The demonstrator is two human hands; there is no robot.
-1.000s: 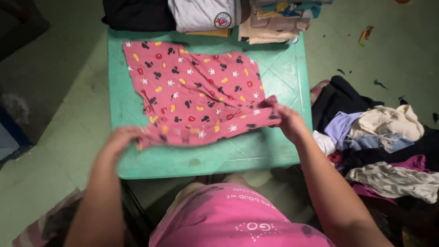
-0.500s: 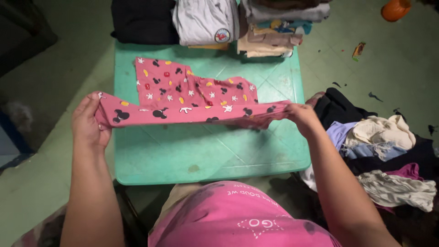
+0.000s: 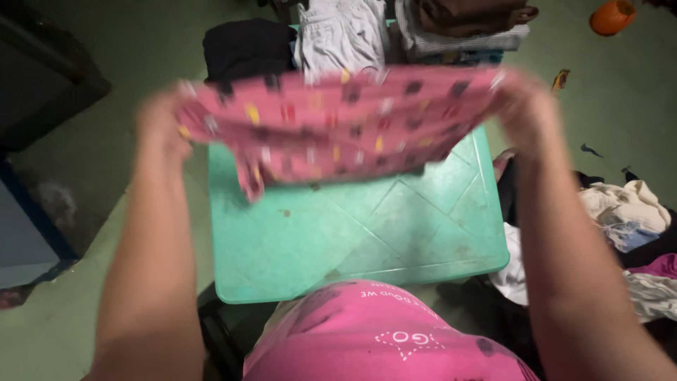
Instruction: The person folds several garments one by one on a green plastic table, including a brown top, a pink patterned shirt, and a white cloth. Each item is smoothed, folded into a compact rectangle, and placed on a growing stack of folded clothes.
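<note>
Holding the pink patterned garment (image 3: pixel 338 123) up in the air now, both hands at work: the left hand (image 3: pixel 161 123) pinches one top corner, the right hand (image 3: pixel 525 109) pinches the other, fingers closed on the cloth at each end. It hangs stretched between them, blurred, above the far half of the green table (image 3: pixel 367 240), clear of the surface and not touching it as far as I can see.

Along the table's far edge sit folded stacks: a dark pile (image 3: pixel 247 49) at the far left corner, a grey one (image 3: pixel 342 32) in the middle, and a brown and striped stack (image 3: pixel 462 25) toward the far right. Those look finished. Off the table's right edge lies a loose heap of clothes (image 3: pixel 631 226) on the floor, unfolded, so by my reckoning plenty remains. This pink piece is spread open, no fold in it yet. An orange object (image 3: pixel 612 15) sits on the floor beyond.
</note>
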